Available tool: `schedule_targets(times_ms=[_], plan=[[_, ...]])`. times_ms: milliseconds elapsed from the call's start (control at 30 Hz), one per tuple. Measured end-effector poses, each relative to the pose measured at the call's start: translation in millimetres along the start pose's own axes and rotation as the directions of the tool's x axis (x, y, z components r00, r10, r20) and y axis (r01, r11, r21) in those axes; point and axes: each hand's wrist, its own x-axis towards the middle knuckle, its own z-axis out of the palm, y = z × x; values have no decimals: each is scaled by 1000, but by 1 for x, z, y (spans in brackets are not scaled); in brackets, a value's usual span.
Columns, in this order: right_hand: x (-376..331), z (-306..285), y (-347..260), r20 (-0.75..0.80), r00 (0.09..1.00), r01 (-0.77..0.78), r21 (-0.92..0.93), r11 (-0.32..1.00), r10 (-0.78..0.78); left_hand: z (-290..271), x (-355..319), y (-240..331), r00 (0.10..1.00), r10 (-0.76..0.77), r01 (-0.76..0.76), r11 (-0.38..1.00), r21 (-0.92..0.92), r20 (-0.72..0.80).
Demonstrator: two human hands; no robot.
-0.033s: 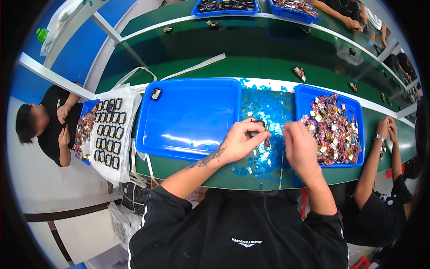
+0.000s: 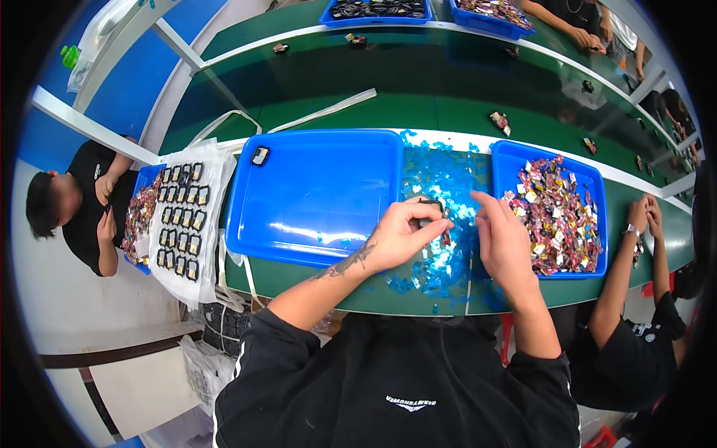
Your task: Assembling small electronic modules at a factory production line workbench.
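My left hand (image 2: 399,235) is shut on a small dark part (image 2: 432,213), pinched at the fingertips over a heap of blue film scraps (image 2: 441,179) on the green bench. My right hand (image 2: 504,243) hovers just right of the part, back up and fingers pointing toward it, with nothing visible in it. To the left lies a large blue tray (image 2: 314,194), bare except for one small dark part (image 2: 260,155) at its far left corner. On the right, a blue tray (image 2: 515,157) holds several colourful shiny pieces (image 2: 556,213).
A white sheet (image 2: 213,160) with rows of dark parts lies left of the big tray. One person sits at the left (image 2: 75,201); another person's hands (image 2: 644,216) work at the right. Beyond, a green conveyor (image 2: 418,82) carries stray parts, with more blue trays (image 2: 377,9) behind.
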Motion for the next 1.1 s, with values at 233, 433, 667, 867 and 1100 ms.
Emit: schedule_targets(times_ms=[233,433,667,867,1100], plan=[[-6,21,-3,118,991,-137,799,585,71,-1,-3,-1,965,-68,140,950,-280,251],[-13,21,0,-16,962,-166,761,627,274,8,0,-11,999,40,-28,955,-296,33],[-10,28,-9,189,947,-313,726,612,259,2,1,-8,995,29,11,918,-396,95],[-10,37,-6,280,913,-366,884,290,297,8,0,-5,997,-73,81,858,-507,36],[-16,15,-17,264,924,-351,874,335,277,13,-2,-15,983,-123,11,785,-620,-139]])
